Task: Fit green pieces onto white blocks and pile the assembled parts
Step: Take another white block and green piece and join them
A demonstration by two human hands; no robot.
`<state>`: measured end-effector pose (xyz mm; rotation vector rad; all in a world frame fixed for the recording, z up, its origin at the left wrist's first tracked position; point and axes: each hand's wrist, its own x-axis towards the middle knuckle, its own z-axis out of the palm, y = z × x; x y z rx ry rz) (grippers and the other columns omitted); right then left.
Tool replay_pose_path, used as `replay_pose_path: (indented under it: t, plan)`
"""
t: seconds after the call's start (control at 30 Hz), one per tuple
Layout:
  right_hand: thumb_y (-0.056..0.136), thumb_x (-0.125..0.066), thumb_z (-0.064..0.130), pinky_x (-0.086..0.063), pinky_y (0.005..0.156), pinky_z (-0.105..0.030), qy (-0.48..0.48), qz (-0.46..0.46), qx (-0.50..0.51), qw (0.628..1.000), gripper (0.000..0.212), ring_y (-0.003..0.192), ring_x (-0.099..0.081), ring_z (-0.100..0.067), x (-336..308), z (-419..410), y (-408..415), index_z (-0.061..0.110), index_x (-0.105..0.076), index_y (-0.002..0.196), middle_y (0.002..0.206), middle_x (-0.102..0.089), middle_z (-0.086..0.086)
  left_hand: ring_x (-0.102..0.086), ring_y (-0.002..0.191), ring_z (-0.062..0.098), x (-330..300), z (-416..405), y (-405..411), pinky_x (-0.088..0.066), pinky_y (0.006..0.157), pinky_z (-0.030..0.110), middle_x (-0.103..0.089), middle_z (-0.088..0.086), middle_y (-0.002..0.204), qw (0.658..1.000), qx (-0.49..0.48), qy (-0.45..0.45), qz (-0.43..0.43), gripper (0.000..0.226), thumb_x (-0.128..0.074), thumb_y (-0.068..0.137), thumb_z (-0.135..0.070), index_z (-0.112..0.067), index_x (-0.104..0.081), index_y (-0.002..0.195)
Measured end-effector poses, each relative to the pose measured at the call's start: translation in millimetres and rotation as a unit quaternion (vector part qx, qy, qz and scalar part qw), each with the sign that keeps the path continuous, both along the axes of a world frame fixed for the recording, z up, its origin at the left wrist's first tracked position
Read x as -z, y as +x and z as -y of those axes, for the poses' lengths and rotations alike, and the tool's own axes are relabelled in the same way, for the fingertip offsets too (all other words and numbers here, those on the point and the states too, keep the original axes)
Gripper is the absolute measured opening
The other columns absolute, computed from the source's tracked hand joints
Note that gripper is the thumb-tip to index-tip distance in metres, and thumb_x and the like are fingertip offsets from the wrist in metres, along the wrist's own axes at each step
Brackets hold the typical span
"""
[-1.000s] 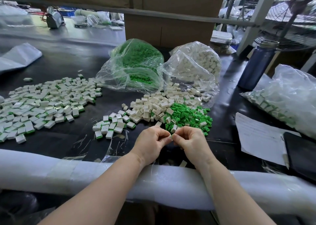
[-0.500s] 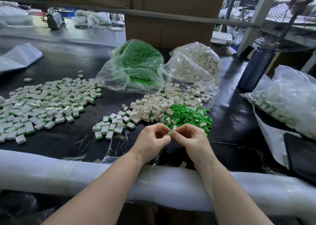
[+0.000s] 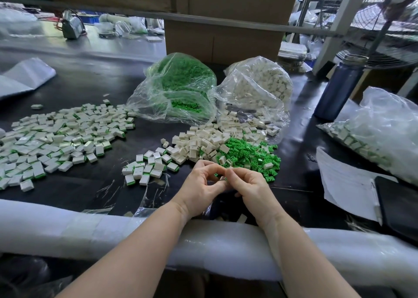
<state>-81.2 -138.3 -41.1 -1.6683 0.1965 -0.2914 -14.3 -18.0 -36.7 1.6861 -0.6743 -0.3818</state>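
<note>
My left hand (image 3: 199,188) and right hand (image 3: 250,190) meet fingertip to fingertip, fingers curled, pinching a small part (image 3: 222,178) I can barely make out, just nearer me than the green pieces (image 3: 251,157). White blocks (image 3: 203,141) touch that heap's left side; assembled parts (image 3: 56,139) spread well left of it. Bare dark table (image 3: 90,196) lies left of my hands, the padded table edge (image 3: 67,232) under my forearms.

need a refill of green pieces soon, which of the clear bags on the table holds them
The bag of green pieces, left of the bag of white blocks behind the loose piles. The bag at far right holds white parts with green edges.
</note>
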Motion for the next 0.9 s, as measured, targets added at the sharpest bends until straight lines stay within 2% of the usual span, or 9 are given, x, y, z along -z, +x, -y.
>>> replay_pose_path:
  t: [0.13, 0.23, 0.4, 0.53, 0.77, 0.9]
  plan:
    - [0.090, -0.058, 0.015, -0.044, 0.055, -0.013, 0.019, 0.002, -0.011, 1.000, 0.019, 0.064, -0.062, -0.008, 1.0, 2.5, -0.1, 0.004, -0.073, 0.089, 0.075, -0.068, -0.011, -0.053, 0.087, 0.006, 0.7, -0.6, 0.7, -0.046, 0.076, 0.010, -0.043, -0.001, 0.106, 1.000, 0.016, 0.010, 0.015, 0.022, -0.066, 0.081, -0.003, -0.025, -0.064, 0.081]
    - [0.088, -0.060, 0.012, -0.049, 0.060, -0.019, 0.037, 0.002, -0.012, 0.999, 0.017, 0.067, -0.062, -0.013, 2.1, 3.6, 0.7, 0.001, -0.073, 0.089, 0.076, -0.068, -0.014, -0.051, 0.086, 0.004, 1.1, -1.2, 0.7, -0.043, 0.079, 0.009, -0.043, -0.003, 0.105, 0.999, 0.027, 0.021, 0.027, 0.020, -0.066, 0.081, -0.005, -0.025, -0.065, 0.083]
    - [0.086, -0.061, 0.011, -0.050, 0.062, -0.025, 0.056, -0.007, -0.012, 0.998, 0.015, 0.065, -0.060, -0.016, 3.6, 3.8, 0.4, 0.008, -0.074, 0.078, 0.067, -0.065, -0.007, -0.048, 0.081, 0.006, 1.6, -0.6, 0.5, -0.041, 0.076, 0.011, -0.042, -0.003, 0.102, 0.998, 0.045, 0.034, 0.037, 0.022, -0.065, 0.082, -0.003, -0.025, -0.061, 0.082]
    - [0.085, -0.062, 0.008, -0.047, 0.069, -0.035, 0.064, -0.010, -0.002, 0.998, 0.014, 0.071, -0.057, -0.025, 4.7, 3.8, 1.6, 0.002, -0.072, 0.079, 0.073, -0.063, -0.017, -0.049, 0.080, 0.010, 3.0, -0.1, 0.3, -0.042, 0.076, 0.014, -0.043, 0.002, 0.103, 0.997, 0.048, 0.041, 0.046, 0.027, -0.063, 0.083, -0.002, -0.028, -0.059, 0.078]
    - [0.085, -0.062, 0.005, -0.047, 0.070, -0.036, 0.072, -0.012, 0.003, 0.997, 0.013, 0.072, -0.057, -0.027, 4.6, 3.9, 1.1, -0.001, -0.072, 0.079, 0.076, -0.062, -0.020, -0.048, 0.078, 0.007, 3.2, 0.4, -0.2, -0.041, 0.070, 0.010, -0.043, 0.001, 0.104, 0.996, 0.056, 0.048, 0.048, 0.030, -0.062, 0.083, -0.002, -0.032, -0.057, 0.077]
    - [0.086, -0.062, 0.011, -0.052, 0.067, -0.031, 0.074, -0.005, -0.011, 0.997, 0.015, 0.070, -0.062, -0.022, 3.4, 3.3, 1.0, 0.008, -0.074, 0.077, 0.073, -0.066, -0.015, -0.048, 0.079, 0.008, 1.7, -0.1, 0.5, -0.041, 0.072, 0.011, -0.044, 0.004, 0.105, 0.996, 0.052, 0.052, 0.055, 0.018, -0.061, 0.085, -0.003, -0.021, -0.059, 0.083]
